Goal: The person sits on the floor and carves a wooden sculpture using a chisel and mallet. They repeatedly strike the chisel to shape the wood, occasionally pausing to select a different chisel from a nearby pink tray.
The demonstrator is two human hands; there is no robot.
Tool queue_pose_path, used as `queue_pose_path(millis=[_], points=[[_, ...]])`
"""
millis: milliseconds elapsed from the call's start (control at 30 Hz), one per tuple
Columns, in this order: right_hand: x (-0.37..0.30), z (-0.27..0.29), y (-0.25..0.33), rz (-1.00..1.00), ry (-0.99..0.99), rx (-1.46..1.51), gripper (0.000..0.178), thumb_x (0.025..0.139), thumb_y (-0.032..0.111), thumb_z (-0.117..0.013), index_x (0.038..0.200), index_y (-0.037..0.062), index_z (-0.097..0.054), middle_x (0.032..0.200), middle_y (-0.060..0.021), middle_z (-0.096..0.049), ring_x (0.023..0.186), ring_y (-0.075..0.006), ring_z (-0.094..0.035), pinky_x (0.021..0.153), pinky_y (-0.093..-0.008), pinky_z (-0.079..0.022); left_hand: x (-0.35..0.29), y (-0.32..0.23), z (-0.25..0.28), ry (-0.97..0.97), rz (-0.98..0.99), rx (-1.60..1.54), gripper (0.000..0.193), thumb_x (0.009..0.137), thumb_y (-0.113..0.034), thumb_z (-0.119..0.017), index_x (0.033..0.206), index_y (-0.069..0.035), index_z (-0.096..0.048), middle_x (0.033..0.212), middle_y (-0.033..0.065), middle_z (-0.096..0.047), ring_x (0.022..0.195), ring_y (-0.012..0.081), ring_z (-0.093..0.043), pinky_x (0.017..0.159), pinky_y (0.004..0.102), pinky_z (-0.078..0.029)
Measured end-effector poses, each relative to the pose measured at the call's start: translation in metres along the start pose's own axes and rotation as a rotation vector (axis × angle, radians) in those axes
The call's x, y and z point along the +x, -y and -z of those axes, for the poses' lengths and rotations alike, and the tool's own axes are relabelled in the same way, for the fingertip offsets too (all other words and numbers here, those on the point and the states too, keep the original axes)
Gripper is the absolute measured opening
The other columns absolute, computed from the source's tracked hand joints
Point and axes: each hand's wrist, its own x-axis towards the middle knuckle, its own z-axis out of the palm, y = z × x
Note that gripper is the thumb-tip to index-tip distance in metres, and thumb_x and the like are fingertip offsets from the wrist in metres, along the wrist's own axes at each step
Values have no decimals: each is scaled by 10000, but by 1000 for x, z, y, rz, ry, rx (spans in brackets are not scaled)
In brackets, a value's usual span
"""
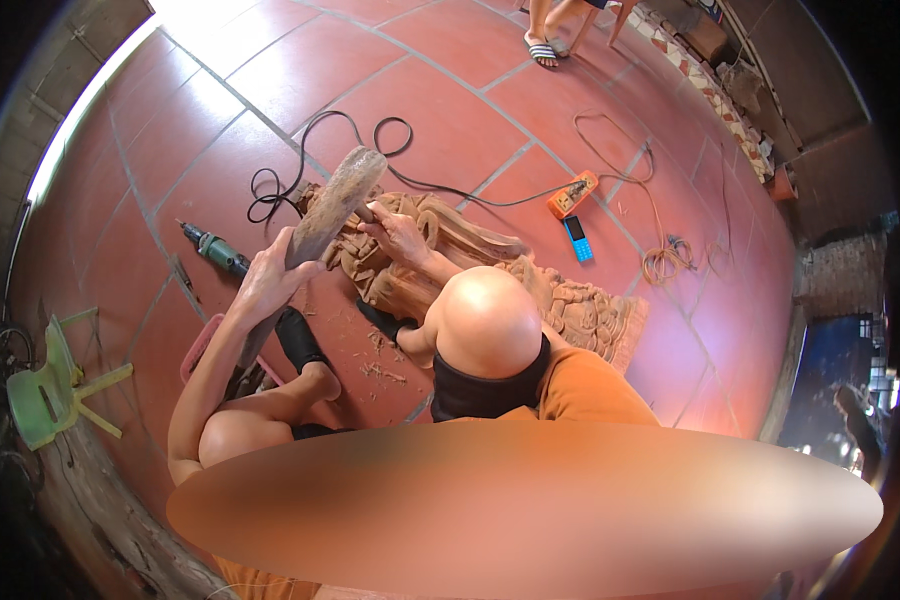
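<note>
My left hand (273, 278) is closed around a thick wooden mallet (338, 200), a long club-like piece slanting up and to the right. Beyond it, my right hand (400, 240) grips a chisel (366, 213); only a short end of its handle shows, and its blade is hidden. That hand rests over a brown wood carving (470, 235) lying on the floor, cut with deep folds and rounded figures. The mallet's head overlaps the chisel's handle end in the picture, and whether they touch I cannot tell. My right knee covers part of the carving.
Left of the carving lies a green power tool (215, 250). A black cord (440, 188) runs to an orange power strip (573, 194), beside a blue phone (577, 240). Wood chips (380, 372) lie near my feet. A green plastic chair (50, 390) stands left; a person's sandalled foot (542, 50) shows at the back.
</note>
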Motion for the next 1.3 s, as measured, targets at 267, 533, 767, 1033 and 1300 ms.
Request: queue_pose_path(millis=[267, 533, 767, 1033, 1300], points=[[1, -4, -5, 46, -24, -33, 318, 997, 311, -663, 1163, 77, -527, 756, -207, -656, 737, -426, -681, 589, -483, -491, 2, 6, -1, -12, -57, 28, 609, 901, -368, -730, 1325, 0, -496, 996, 281, -699, 947, 397, -702, 859, 466, -510], [0, -3, -4, 41, -13, -44, 354, 994, 325, -670, 1203, 88, -511, 757, -205, -649, 752, -430, -682, 581, -493, -486, 0, 5, 0, 27, -2, 15, 571, 907, -352, -722, 1291, 7, -499, 1001, 272, -692, 922, 365, -688, 851, 464, -507], [-1, -5, -9, 41, 5, -38, 338, 1001, 327, -658, 1204, 101, -511, 793, -197, -661, 754, -429, -685, 573, -488, -487, -1, 3, 0, 25, 6, -17, 502, 914, -318, -708, 1247, -1, -507, 952, 231, -678, 857, 291, -655, 822, 444, -509], [-1, -5, -10, 53, -4, -39, 334, 1005, 334, -651, 1210, 109, -513, 797, -193, -664, 753, -424, -688, 577, -485, -492, -1, 5, -1, 3, -27, 25, 495, 915, -311, -713, 1245, -9, -501, 936, 227, -683, 836, 297, -667, 802, 435, -511], [-2, -8, -12, 11, -2, -49, 335, 988, 319, -680, 1190, 102, -524, 809, -195, -670, 762, -424, -690, 600, -491, -509, -2, 4, 1, 24, -33, 16, 527, 921, -318, -712, 1291, -11, -498, 939, 243, -680, 864, 322, -675, 825, 443, -509]])
